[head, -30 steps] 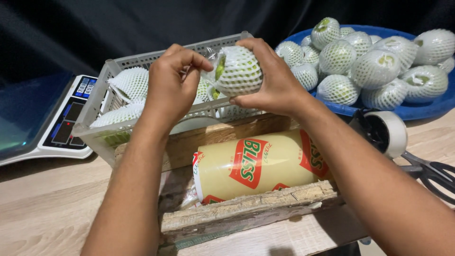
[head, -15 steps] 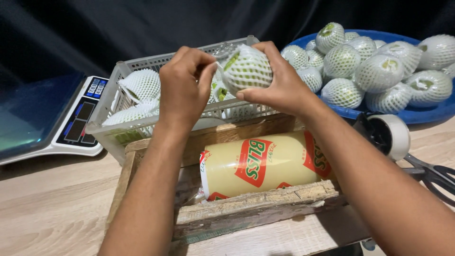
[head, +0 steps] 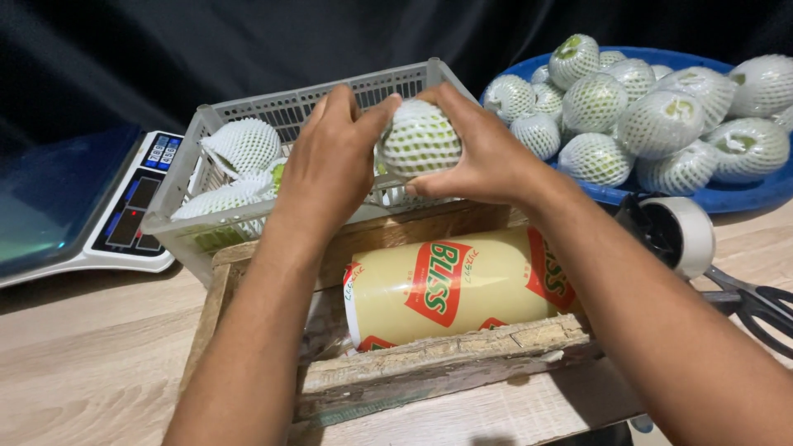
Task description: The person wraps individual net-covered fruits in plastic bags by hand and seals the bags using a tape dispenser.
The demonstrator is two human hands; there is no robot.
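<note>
Since half a second ago: both hands and the netted fruit [head: 420, 138] have sunk slightly toward the grey plastic basket [head: 285, 111], the left hand now closer against the fruit.

Grey plastic basket, slatted walls, at the back of the bench [head: 74, 363]: holds net-wrapped fruits, two plainly countable at its left end [head: 241, 144], more white netting behind the hands that cannot be counted.

Blue tray [head: 743, 194], right rear: heaped with green fruits in white foam net sleeves [head: 661, 122], at least eleven visible, some cut off by the frame edge.

Rough wooden crate [head: 429, 363], front centre, just before the basket: one roll of yellowish film with red printed panels [head: 454, 285], lying on its side.

Also on the bench: one digital scale [head: 124, 206], far left; one tape dispenser [head: 681, 231] and one pair of black-handled scissors [head: 764, 306], right.

Left hand [head: 326, 169]: palm down, fingers curled over the fruit's left side, thumb tip on its top. Right hand [head: 479, 149]: cupped round the right side and underside, fingers closed on it. One netted fruit, gripped between both hands, sits over the basket's front rim, just above the crate
</note>
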